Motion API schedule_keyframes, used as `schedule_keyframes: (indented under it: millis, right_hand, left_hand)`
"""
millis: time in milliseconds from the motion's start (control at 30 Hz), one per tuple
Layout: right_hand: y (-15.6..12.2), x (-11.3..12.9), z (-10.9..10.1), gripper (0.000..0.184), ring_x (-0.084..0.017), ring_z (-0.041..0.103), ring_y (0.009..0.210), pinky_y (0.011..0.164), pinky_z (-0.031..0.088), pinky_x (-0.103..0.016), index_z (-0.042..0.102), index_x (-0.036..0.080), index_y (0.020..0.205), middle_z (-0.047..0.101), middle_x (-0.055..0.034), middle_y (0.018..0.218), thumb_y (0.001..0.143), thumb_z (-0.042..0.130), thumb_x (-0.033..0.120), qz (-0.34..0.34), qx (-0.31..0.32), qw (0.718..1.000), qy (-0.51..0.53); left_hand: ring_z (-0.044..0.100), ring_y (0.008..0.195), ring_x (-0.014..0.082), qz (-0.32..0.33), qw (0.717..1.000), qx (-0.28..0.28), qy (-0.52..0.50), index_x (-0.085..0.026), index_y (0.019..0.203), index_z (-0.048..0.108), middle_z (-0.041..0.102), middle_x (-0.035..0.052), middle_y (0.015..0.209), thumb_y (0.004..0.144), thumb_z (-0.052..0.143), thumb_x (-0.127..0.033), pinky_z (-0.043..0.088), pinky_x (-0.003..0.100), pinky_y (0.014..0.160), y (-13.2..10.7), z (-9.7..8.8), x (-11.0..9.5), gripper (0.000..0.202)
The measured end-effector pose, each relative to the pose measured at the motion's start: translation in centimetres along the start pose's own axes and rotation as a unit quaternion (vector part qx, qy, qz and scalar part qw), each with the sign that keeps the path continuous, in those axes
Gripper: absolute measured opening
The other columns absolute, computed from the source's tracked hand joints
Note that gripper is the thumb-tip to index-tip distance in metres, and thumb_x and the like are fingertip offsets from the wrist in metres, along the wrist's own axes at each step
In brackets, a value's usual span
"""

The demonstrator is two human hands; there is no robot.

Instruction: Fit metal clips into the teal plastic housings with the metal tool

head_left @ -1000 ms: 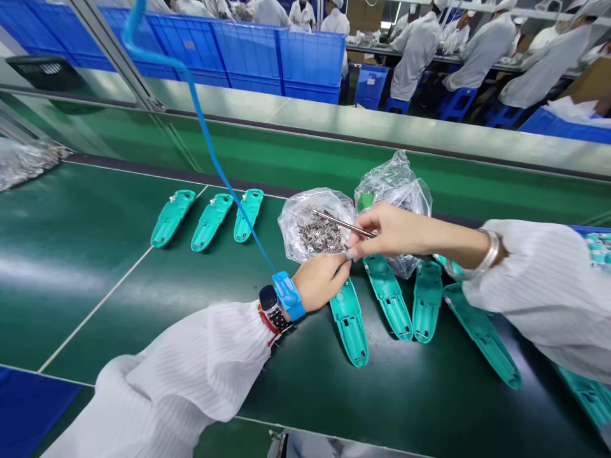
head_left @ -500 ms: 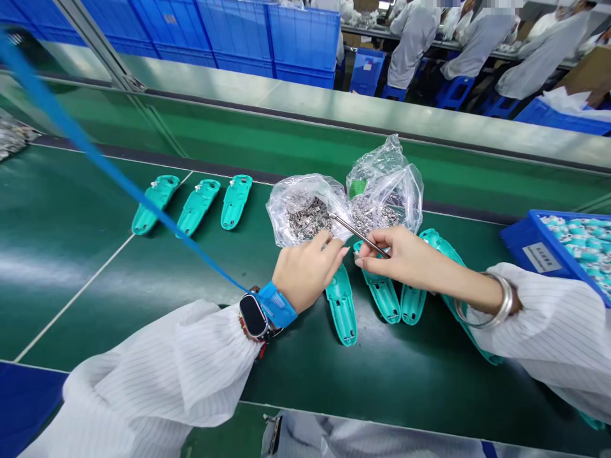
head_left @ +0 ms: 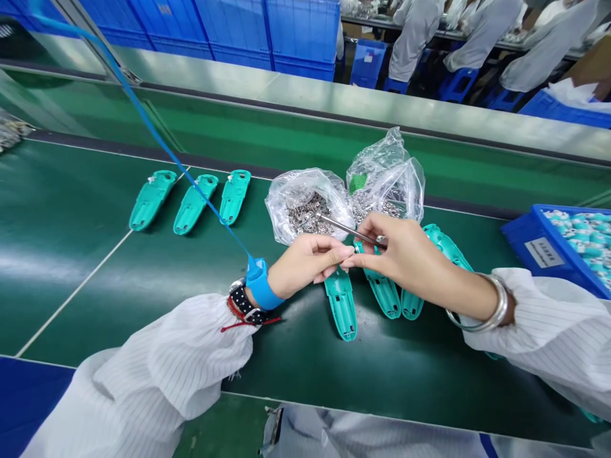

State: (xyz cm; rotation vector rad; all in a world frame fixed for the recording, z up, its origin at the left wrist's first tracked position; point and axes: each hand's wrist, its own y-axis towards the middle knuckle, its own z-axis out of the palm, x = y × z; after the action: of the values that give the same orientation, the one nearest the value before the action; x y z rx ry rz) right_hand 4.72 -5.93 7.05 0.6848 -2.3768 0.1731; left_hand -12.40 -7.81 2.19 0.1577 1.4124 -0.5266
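Your right hand [head_left: 405, 254] had slim steel tweezers [head_left: 346, 228] clamped in its fingers [head_left: 382, 240], their tips over the mouth of a crinkled clear plastic bag [head_left: 286, 203] heaped with small silvery metal parts [head_left: 303, 217]. Your left hand [head_left: 305, 264] was just beside it, its fingers [head_left: 329, 249] together, their tips at your right hand. A second clear bag [head_left: 389, 178] stood against the first. Long, tapered teal plastic shells [head_left: 341, 304] lay below your hands on the green table [head_left: 81, 267]; a blue crate [head_left: 529, 245] held teal parts.
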Motion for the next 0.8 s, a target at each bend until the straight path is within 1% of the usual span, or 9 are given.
schedule_keyframes:
  millis: [100, 167, 233, 333, 400, 567, 633, 700, 800]
  right_hand:
    - [-0.2, -0.1, 0.0, 0.027, -0.001, 0.036, 0.053, 0.050, 0.029, -0.016, 0.057, 0.010, 0.069, 0.052, 0.0025, 0.060, 0.067, 0.072, 0.032, -0.045, -0.011, 0.996, 0.080]
    - [-0.2, 0.0, 0.0, 0.030, -0.001, 0.034, 0.051, 0.046, 0.027, -0.016, 0.058, 0.009, 0.066, 0.051, 0.0019, 0.059, 0.066, 0.072, 0.036, -0.044, -0.020, 0.990, 0.133]
    - [-0.2, 0.2, 0.1, 0.032, -0.001, 0.040, 0.053, 0.047, 0.031, -0.016, 0.060, 0.009, 0.069, 0.053, 0.0010, 0.063, 0.063, 0.074, 0.038, -0.028, -0.010, 0.980, 0.196]
    - [0.0, 0.4, 0.1, 0.034, -0.005, 0.051, 0.061, 0.053, 0.040, -0.017, 0.063, 0.011, 0.076, 0.057, -0.0003, 0.067, 0.059, 0.076, 0.037, 0.001, 0.038, 0.964, 0.264]
    - [0.2, 0.5, 0.2, 0.034, -0.006, 0.052, 0.061, 0.051, 0.039, -0.017, 0.064, 0.010, 0.076, 0.058, -0.0008, 0.066, 0.059, 0.077, 0.037, 0.019, 0.056, 0.959, 0.277]
    - [0.2, 0.7, 0.2, 0.033, -0.005, 0.051, 0.058, 0.049, 0.040, -0.016, 0.061, 0.009, 0.067, 0.058, -0.0013, 0.064, 0.058, 0.077, 0.036, 0.005, 0.018, 0.963, 0.270]
    - [0.4, 0.5, 0.1, 0.034, -0.005, 0.051, 0.058, 0.049, 0.040, -0.017, 0.061, 0.009, 0.067, 0.058, -0.0015, 0.065, 0.057, 0.078, 0.037, -0.001, 0.024, 0.967, 0.253]
    - [0.7, 0.2, 0.0, 0.034, -0.005, 0.051, 0.058, 0.049, 0.041, -0.016, 0.060, 0.009, 0.068, 0.059, -0.0018, 0.067, 0.057, 0.078, 0.037, -0.006, 0.036, 0.969, 0.243]
    - [1.2, -0.4, -0.2, 0.034, -0.004, 0.049, 0.059, 0.051, 0.041, -0.015, 0.060, 0.009, 0.067, 0.058, -0.0016, 0.066, 0.058, 0.077, 0.037, -0.023, 0.046, 0.974, 0.219]
  left_hand:
    - [0.034, 0.038, 0.0005, 0.011, 0.997, 0.036, -0.062, -0.008, 0.066, 0.057, 0.041, -0.0044, 0.044, 0.069, 0.070, -0.043, 0.024, 0.011, 0.035, 0.1, -0.1, 0.0, 0.038]
    - [0.032, 0.037, 0.0001, 0.024, 0.992, 0.054, -0.109, -0.009, 0.060, 0.054, 0.039, -0.0048, 0.042, 0.065, 0.073, -0.044, 0.022, 0.011, 0.035, 0.1, 0.0, 0.0, 0.041]
    - [0.031, 0.037, -0.0008, 0.039, 0.986, 0.066, -0.149, -0.009, 0.057, 0.050, 0.042, -0.0039, 0.045, 0.062, 0.075, -0.046, 0.020, 0.011, 0.035, 0.2, 0.2, 0.0, 0.045]
    - [0.031, 0.038, -0.0017, 0.049, 0.980, 0.081, -0.175, -0.008, 0.057, 0.048, 0.048, -0.0021, 0.051, 0.060, 0.075, -0.050, 0.019, 0.011, 0.035, 0.3, 0.5, 0.2, 0.050]
    - [0.031, 0.038, -0.0014, 0.051, 0.979, 0.091, -0.176, -0.008, 0.057, 0.047, 0.047, -0.0017, 0.051, 0.062, 0.074, -0.050, 0.018, 0.011, 0.035, 0.3, 0.5, 0.4, 0.050]
    - [0.031, 0.037, -0.0006, 0.049, 0.982, 0.090, -0.161, -0.009, 0.062, 0.050, 0.044, -0.0028, 0.049, 0.064, 0.070, -0.054, 0.017, 0.012, 0.035, 0.5, 0.6, 0.9, 0.049]
    - [0.029, 0.037, -0.0007, 0.046, 0.980, 0.096, -0.166, -0.009, 0.063, 0.049, 0.041, -0.0040, 0.048, 0.064, 0.068, -0.056, 0.017, 0.011, 0.034, 0.6, 0.7, 0.8, 0.050]
    - [0.026, 0.036, -0.0013, 0.031, 0.978, 0.101, -0.178, -0.010, 0.063, 0.048, 0.037, -0.0060, 0.047, 0.068, 0.068, -0.052, 0.016, 0.011, 0.033, 0.6, 0.8, 0.6, 0.046]
    - [0.025, 0.036, -0.0016, 0.013, 0.980, 0.080, -0.183, -0.011, 0.068, 0.050, 0.035, -0.0071, 0.047, 0.071, 0.069, -0.044, 0.015, 0.010, 0.032, 0.5, 0.8, 0.2, 0.039]
